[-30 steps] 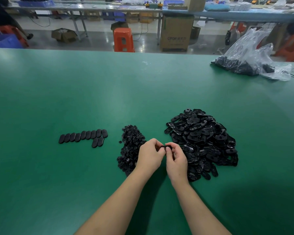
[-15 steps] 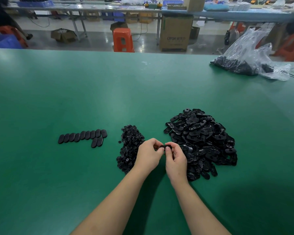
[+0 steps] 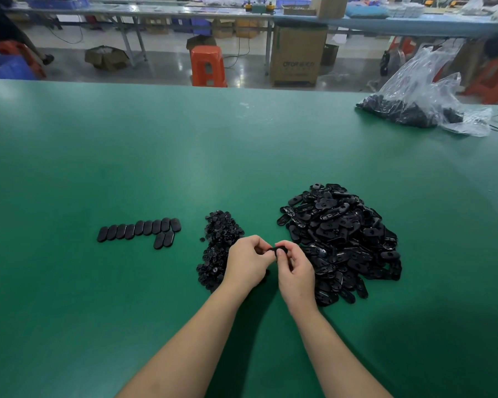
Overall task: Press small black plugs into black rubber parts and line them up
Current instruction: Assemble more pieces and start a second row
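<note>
Green bench (image 3: 127, 168) | our left hand (image 3: 246, 261) and right hand (image 3: 295, 267) pinch rubber part (image 3: 279, 249) | soft, light, probably best gripped by its edges

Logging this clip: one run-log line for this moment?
stage: plugging | left hand: pinching rubber part | right hand: pinching same part | finished row: on table

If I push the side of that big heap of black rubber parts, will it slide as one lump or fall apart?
Probably fall apart: the big heap is loose flat ovals lying at all angles, so the pieces would likely slip over each other. Each looks light, since the right hand pinches one by fingertips. They look unlikely to roll, being flat like the lined-up row.
</note>
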`<state>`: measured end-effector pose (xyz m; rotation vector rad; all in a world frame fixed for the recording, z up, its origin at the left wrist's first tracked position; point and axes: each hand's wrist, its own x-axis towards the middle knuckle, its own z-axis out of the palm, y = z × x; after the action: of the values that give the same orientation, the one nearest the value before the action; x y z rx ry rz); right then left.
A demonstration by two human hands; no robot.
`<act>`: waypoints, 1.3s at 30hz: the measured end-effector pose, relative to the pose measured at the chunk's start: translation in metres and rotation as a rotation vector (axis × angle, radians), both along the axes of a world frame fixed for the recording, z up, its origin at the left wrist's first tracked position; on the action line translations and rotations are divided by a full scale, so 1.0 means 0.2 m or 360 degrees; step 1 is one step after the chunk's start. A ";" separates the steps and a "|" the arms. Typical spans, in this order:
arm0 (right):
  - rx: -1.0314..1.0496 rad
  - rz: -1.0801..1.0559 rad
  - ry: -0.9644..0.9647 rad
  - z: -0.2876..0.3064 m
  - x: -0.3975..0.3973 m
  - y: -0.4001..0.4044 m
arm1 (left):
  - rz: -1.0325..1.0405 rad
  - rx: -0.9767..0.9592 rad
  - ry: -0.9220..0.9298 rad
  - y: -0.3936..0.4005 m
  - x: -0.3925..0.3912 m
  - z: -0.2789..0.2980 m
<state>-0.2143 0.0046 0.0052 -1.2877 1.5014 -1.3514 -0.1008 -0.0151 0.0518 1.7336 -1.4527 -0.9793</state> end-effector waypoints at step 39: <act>0.0039 -0.0061 0.0008 -0.02 0.00 -0.01 | -0.0109 -0.0058 -0.0155 -0.01 -0.01 0.00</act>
<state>-0.2149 0.0029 0.0016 -1.2540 1.5486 -1.3508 -0.1038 -0.0161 0.0527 1.7364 -1.5919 -0.9086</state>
